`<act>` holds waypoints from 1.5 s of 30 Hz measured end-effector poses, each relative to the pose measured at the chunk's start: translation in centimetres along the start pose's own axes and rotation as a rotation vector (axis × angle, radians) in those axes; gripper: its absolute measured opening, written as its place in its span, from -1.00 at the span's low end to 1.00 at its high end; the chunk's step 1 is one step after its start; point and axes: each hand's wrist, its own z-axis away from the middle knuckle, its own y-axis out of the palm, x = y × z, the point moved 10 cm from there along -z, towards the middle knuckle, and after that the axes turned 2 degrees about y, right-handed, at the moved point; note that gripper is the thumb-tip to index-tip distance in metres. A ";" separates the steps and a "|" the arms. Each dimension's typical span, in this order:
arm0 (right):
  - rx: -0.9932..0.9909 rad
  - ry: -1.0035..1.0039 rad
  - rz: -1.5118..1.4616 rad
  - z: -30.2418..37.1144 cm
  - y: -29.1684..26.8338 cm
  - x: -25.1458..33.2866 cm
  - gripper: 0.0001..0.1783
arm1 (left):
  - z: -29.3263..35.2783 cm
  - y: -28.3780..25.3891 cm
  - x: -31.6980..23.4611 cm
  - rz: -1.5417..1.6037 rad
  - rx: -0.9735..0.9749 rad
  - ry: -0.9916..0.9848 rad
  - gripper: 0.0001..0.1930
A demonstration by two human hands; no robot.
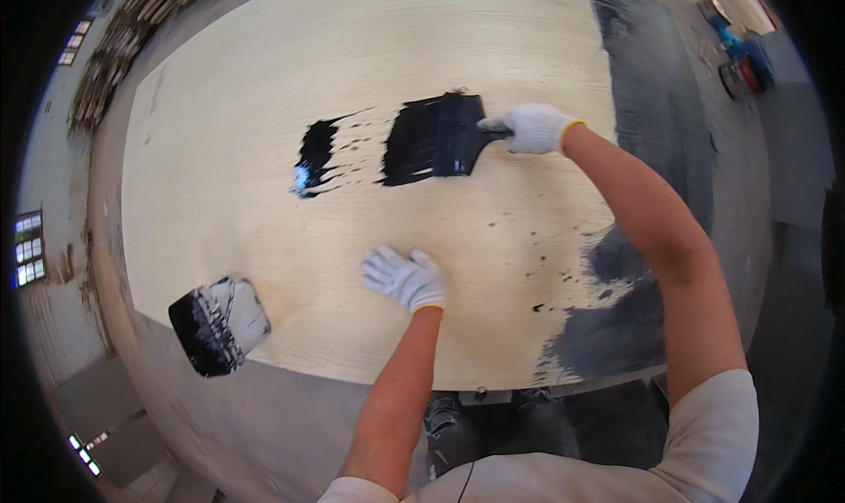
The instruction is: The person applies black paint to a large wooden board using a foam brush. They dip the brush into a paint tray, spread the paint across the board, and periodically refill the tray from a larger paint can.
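In a white knit glove, my right hand [533, 128] grips the short handle of a wide paintbrush [460, 138]. Its bristle end lies on a pale wooden board [290, 72], at the right edge of a fresh black paint patch [412, 142]. Left of that patch is a wet, shiny black blot [317, 151], with thin broken streaks between the two. My left hand [407, 279], gloved too, rests flat on the board with fingers spread and holds nothing. A paint container [242, 314], white and smeared with black, stands at the board's near left corner.
A dark grey painted band [656, 89] covers the board's right end, with black spatters [541, 261] beside it. Stacked wood pieces [114, 63] line the far left wall. A black-and-red bucket [739, 76] and blue items sit at the far right.
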 end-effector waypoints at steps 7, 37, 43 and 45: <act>0.079 0.364 0.118 11.9 0.5 -18.8 -0.34 | 0.3 1.5 -1.3 -0.170 -0.012 0.042 -0.25; 0.021 0.403 0.097 10.3 -2.2 -21.1 -0.42 | 0.2 0.7 -1.3 -0.219 -0.036 0.059 -0.28; -0.002 0.508 0.085 13.6 -2.9 -26.9 -0.42 | 0.1 0.8 -2.6 -0.188 -0.018 0.056 -0.29; -0.062 0.388 0.057 9.0 -2.8 -22.8 -0.38 | 0.0 0.8 -2.4 -0.185 -0.048 0.073 -0.30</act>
